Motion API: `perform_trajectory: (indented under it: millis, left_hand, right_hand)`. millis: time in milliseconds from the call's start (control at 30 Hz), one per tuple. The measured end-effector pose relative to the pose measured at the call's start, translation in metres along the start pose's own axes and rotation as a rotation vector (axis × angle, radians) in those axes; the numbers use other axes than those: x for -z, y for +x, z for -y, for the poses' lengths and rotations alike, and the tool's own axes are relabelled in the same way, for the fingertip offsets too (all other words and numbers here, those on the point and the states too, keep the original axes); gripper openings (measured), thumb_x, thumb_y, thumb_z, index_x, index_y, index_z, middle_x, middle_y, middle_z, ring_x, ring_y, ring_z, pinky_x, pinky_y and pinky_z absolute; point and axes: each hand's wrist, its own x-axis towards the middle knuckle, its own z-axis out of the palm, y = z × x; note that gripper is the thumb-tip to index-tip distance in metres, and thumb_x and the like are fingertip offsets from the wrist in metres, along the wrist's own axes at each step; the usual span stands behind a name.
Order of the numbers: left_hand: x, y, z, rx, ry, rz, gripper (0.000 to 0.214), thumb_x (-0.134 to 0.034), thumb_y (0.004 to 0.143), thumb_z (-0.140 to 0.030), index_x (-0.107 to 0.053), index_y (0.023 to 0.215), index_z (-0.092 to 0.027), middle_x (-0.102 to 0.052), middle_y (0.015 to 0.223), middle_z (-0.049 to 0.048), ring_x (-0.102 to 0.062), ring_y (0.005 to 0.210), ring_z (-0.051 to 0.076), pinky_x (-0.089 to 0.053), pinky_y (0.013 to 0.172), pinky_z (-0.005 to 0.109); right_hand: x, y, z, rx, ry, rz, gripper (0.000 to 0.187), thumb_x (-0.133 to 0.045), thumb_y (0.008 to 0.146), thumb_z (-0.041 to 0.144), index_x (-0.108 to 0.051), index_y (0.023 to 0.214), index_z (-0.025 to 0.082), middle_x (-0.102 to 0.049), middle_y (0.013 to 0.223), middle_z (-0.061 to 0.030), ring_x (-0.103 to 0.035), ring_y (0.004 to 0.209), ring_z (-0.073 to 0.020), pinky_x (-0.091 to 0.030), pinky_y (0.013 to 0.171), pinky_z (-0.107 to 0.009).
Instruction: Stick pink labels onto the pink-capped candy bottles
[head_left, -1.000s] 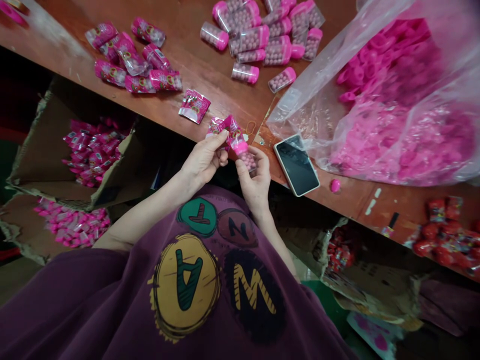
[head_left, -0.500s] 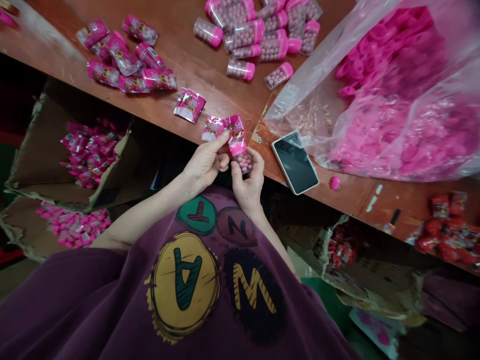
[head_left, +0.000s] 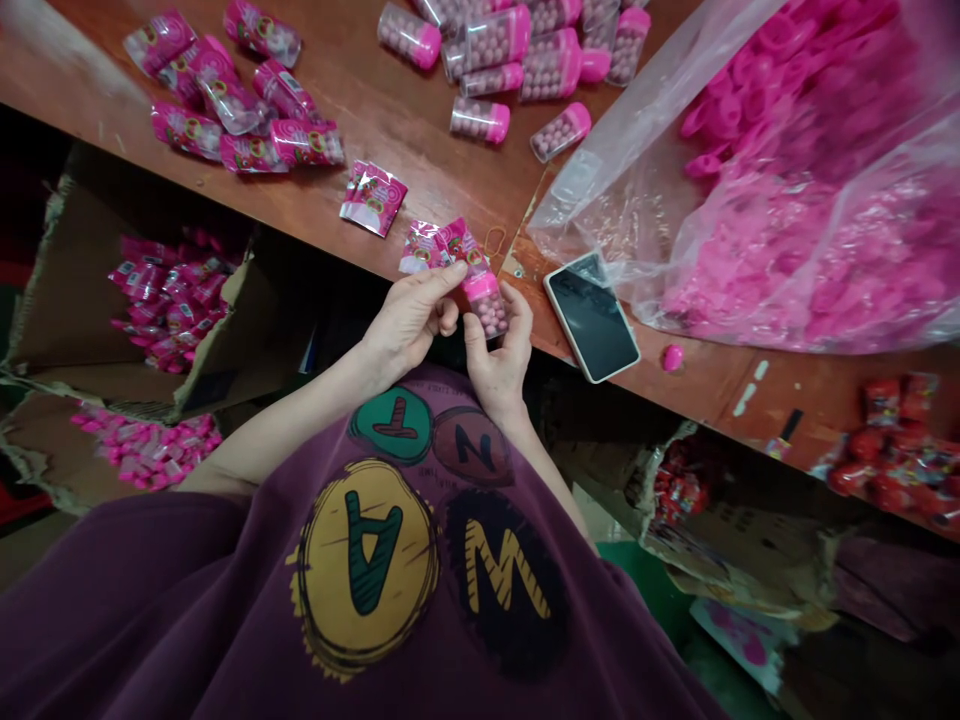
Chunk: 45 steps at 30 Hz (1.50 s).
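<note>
My right hand [head_left: 501, 362] is wrapped around a small clear candy jar [head_left: 491, 314] filled with pink balls. Its pink cap points up and away from me. At the cap, the thumb and curled fingers of my left hand [head_left: 417, 312] pinch a printed pink wrapper sleeve [head_left: 471, 250]. Whether the sleeve fits over the cap is hard to see. Just beyond my left thumb, another flat sleeve [head_left: 421, 244] lies at the table edge. A small stack of flat sleeves [head_left: 373, 198] rests farther left.
Wrapped jars [head_left: 240, 100] lie in a pile at the left, unwrapped jars [head_left: 525, 60] at the back. A phone [head_left: 592, 318] and a plastic bag of pink parts [head_left: 810, 230] are on the right. Below the table edge stand cardboard boxes [head_left: 214, 350] of pink pieces.
The sleeve now leans left and stands less upright, and more of the jar's pink cap shows. The view has shifted slightly. Both hands stay close together.
</note>
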Motion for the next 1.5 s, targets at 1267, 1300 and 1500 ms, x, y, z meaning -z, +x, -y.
perform_trajectory:
  millis: [1267, 1300, 1500]
  left_hand:
    - [0.0, 0.0, 0.008, 0.231, 0.148, 0.298, 0.033, -0.086, 0.091, -0.037, -0.069, 0.077, -0.013, -0.059, 0.054, -0.0011, -0.033, 0.033, 0.0, -0.015, 0.037, 0.017]
    - [0.0, -0.001, 0.009, 0.227, 0.155, 0.298, 0.033, -0.086, 0.091, -0.038, -0.07, 0.078, -0.013, -0.061, 0.056, 0.0004, -0.036, 0.034, 0.0, -0.016, 0.037, 0.017]
    - [0.0, 0.0, 0.009, 0.154, 0.089, 0.207, 0.049, -0.085, 0.092, -0.045, -0.056, 0.063, -0.017, -0.042, 0.043, -0.0061, -0.03, 0.033, 0.001, -0.022, 0.039, 0.016]
  right_hand:
    - [0.019, -0.002, 0.009, -0.219, 0.269, 0.224, 0.067, -0.05, 0.107, 0.062, -0.03, 0.166, 0.038, -0.069, 0.122, -0.0064, -0.075, 0.086, -0.0193, -0.069, 0.085, -0.043]
    - [0.02, -0.001, 0.01, -0.272, 0.32, 0.252, 0.067, -0.049, 0.107, 0.063, -0.03, 0.166, 0.038, -0.069, 0.11, -0.0041, -0.071, 0.074, -0.017, -0.069, 0.074, -0.04]
    - [0.015, -0.003, 0.008, -0.213, 0.299, 0.259, 0.07, -0.051, 0.106, 0.062, -0.027, 0.167, 0.035, -0.069, 0.127, -0.0082, -0.073, 0.084, -0.0179, -0.069, 0.078, -0.04]
